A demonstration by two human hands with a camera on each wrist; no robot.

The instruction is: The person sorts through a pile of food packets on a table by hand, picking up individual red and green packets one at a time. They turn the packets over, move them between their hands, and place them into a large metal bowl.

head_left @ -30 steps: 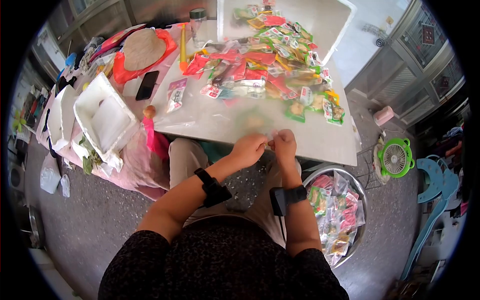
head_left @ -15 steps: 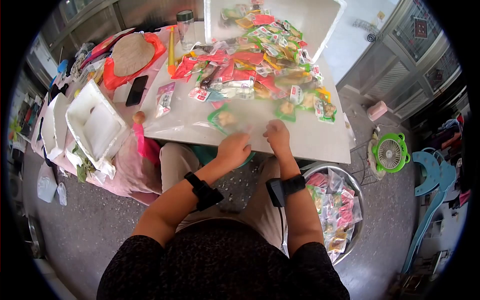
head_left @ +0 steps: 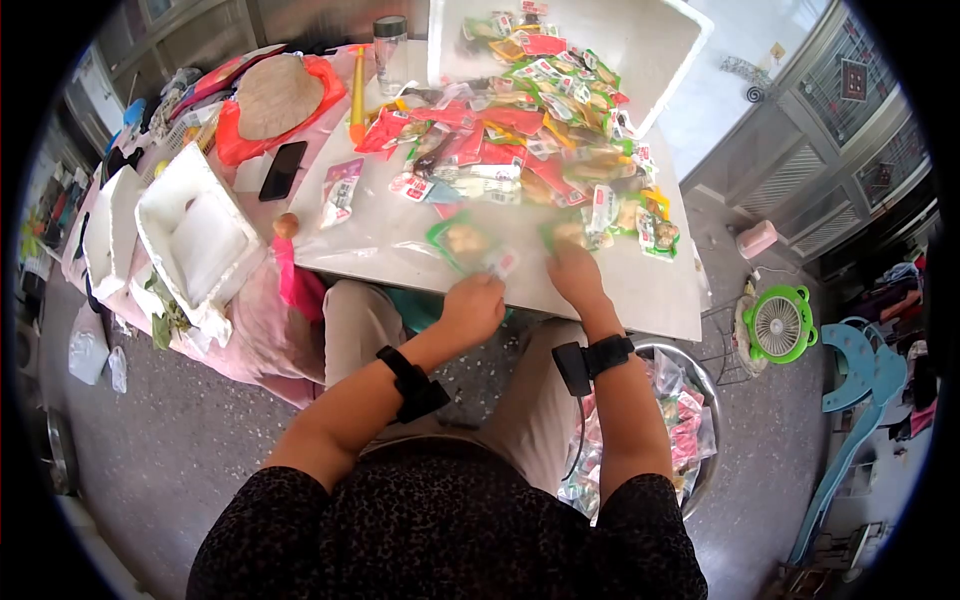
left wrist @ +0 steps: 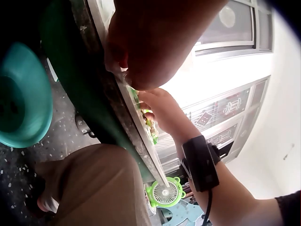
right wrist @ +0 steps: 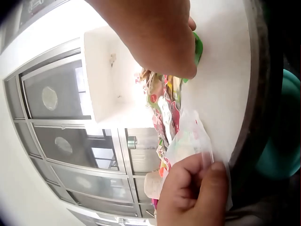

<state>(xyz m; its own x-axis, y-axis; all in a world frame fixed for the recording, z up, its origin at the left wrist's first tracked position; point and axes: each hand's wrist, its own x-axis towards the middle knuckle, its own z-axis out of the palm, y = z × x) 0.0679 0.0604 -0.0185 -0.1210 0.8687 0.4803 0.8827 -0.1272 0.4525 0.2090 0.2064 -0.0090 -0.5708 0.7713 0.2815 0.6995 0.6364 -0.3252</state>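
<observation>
At the table's front edge my left hand pinches the edge of a clear plastic bag between thumb and curled fingers. A green-edged packet with pale food showing lies just beyond that hand, overlapped by the bag in the head view. To its right, my right hand reaches over the tabletop and grips a similar green packet, blurred by motion. The right wrist view shows only the green edge of this packet past the hand; its fingertips are mostly hidden there.
A heap of red, green and yellow packets spills from a white foam box at the back. A metal basin with bagged packets stands on the floor at right. Phone, bottle and small foam box are at left.
My hands, earlier together at the table edge, have separated. The right hand has reached forward and taken a green packet, pulling it slightly nearer; the left keeps the bag near the edge.
</observation>
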